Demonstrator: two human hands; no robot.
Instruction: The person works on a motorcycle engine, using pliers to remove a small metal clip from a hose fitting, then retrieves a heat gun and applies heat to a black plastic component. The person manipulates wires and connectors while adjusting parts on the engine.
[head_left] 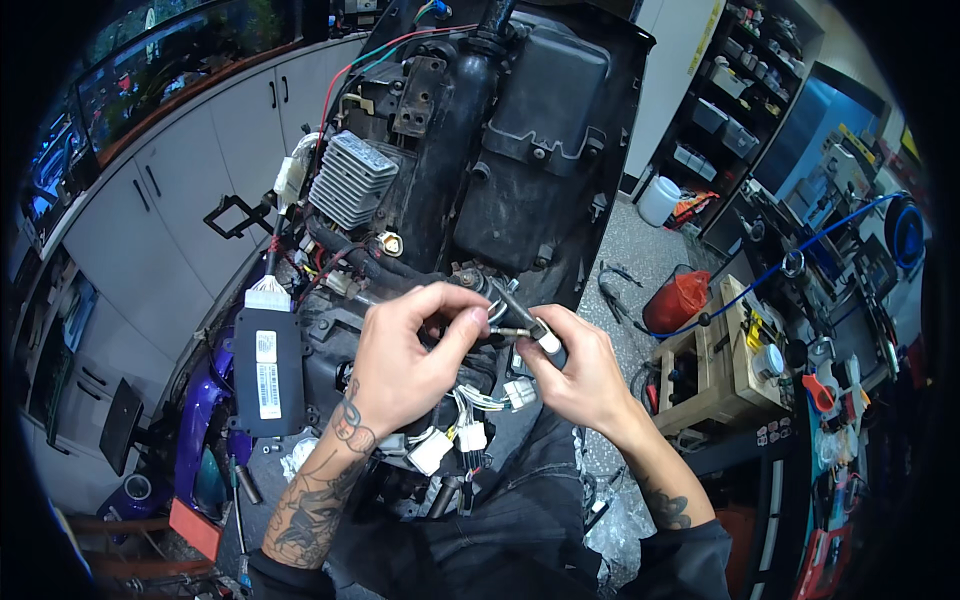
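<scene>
My left hand (415, 345) is closed in a pinch, thumb against forefinger, on a thin wire end (496, 312) with a metallic look. Close beside it, my right hand (580, 370) grips a dark, rod-like piece with a cream-coloured part (547, 338); its exact kind I cannot make out. A short thin length (510, 332) bridges the gap between the two hands. Under them lie white wire connectors (432, 452) on loose wires. Left of my left hand sits a black control box (268, 370) with a white label, plugged into a wiring harness.
Ahead stands a stripped vehicle frame (470, 130) with a finned metal heatsink (353, 178) and black plastic housing (550, 90). Grey cabinets (190, 190) line the left. To the right are a wooden stand (710, 360), a red bag-topped bin (680, 298) and a blue hose (830, 236).
</scene>
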